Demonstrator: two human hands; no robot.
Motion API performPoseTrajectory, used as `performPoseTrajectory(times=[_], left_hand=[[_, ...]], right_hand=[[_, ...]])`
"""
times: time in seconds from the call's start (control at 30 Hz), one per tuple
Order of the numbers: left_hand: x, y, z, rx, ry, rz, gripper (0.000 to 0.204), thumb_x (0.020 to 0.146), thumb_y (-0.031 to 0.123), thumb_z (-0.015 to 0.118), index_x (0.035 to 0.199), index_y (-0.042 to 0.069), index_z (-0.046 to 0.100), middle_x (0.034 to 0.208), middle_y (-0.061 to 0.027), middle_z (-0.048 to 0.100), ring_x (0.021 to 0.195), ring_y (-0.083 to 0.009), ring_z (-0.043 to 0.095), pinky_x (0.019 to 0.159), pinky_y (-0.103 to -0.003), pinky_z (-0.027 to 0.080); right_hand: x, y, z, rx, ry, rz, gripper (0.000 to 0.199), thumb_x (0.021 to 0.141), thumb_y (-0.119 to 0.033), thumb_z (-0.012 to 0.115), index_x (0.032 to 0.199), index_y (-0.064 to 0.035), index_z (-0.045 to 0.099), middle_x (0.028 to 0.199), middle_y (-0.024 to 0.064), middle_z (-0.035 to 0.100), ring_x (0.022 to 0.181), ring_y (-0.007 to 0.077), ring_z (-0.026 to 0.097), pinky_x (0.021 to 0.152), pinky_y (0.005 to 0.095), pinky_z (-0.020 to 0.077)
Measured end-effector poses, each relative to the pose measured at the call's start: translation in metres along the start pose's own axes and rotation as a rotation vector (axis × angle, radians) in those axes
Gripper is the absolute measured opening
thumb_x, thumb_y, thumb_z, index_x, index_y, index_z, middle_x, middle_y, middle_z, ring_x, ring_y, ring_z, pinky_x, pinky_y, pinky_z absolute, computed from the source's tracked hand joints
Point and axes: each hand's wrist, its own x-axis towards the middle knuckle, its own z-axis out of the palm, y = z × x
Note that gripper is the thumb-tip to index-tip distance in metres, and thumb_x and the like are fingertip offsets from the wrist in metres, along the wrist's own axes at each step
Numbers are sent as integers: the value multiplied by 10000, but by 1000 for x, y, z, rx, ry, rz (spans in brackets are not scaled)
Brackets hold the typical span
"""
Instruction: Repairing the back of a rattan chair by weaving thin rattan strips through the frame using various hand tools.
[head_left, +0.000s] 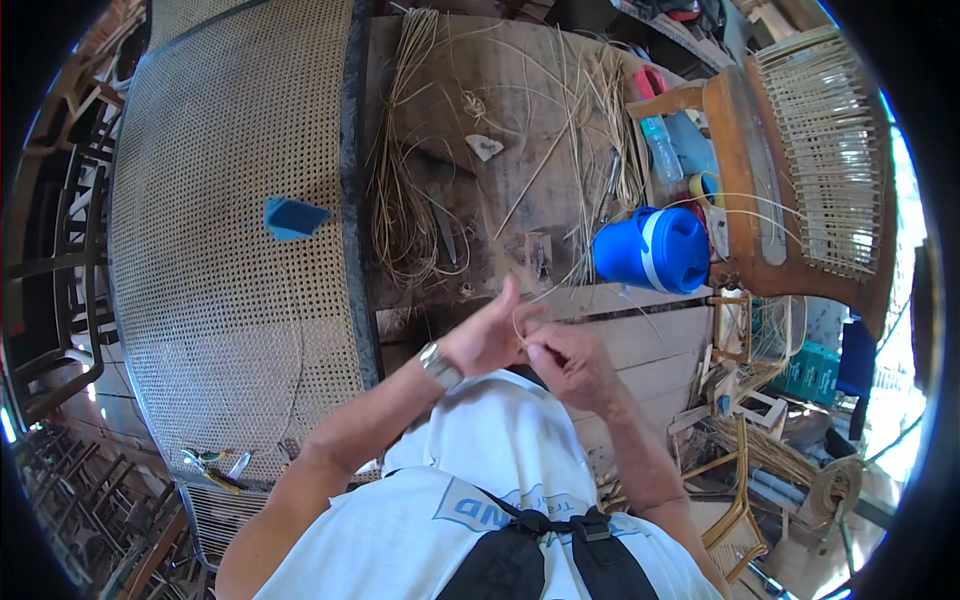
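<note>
The right hand's [577, 368] fingers [549, 340] pinch a thin strand [519, 325], which curves up beside the left hand [488, 335]; the left thumb stands up, apart from its fingers. Whether those fingers touch the strand I cannot tell. A watch [441, 366] circles the left wrist. Beyond the hands, cane bundles [408, 215] lie on wooden boards [505, 80], a blue jug [650, 250] near their right. Left is a woven panel [225, 130] bearing a blue block [296, 217]; far right, a chair [735, 130].
</note>
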Motion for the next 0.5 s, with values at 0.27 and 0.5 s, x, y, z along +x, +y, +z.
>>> performPoseTrajectory(times=[0.27,0.5], left_hand=[[135,190,-63,380,679,339,190,976,155,570,815,56,587,655,-47,538,505,-156,484,416,-273,418],[120,485,33,1018,468,667,205,1001,298,534,913,120,584,653,-42,561,511,-159,520,460,-359,445]], right_hand=[[-110,77,40,631,206,589,144,954,-126,604,969,6,662,819,-7,632,736,52,551,655,216,445],[-94,121,58,437,123,642,184,965,-171,600,991,-2,667,905,37,664,852,114,599,787,269,481]])
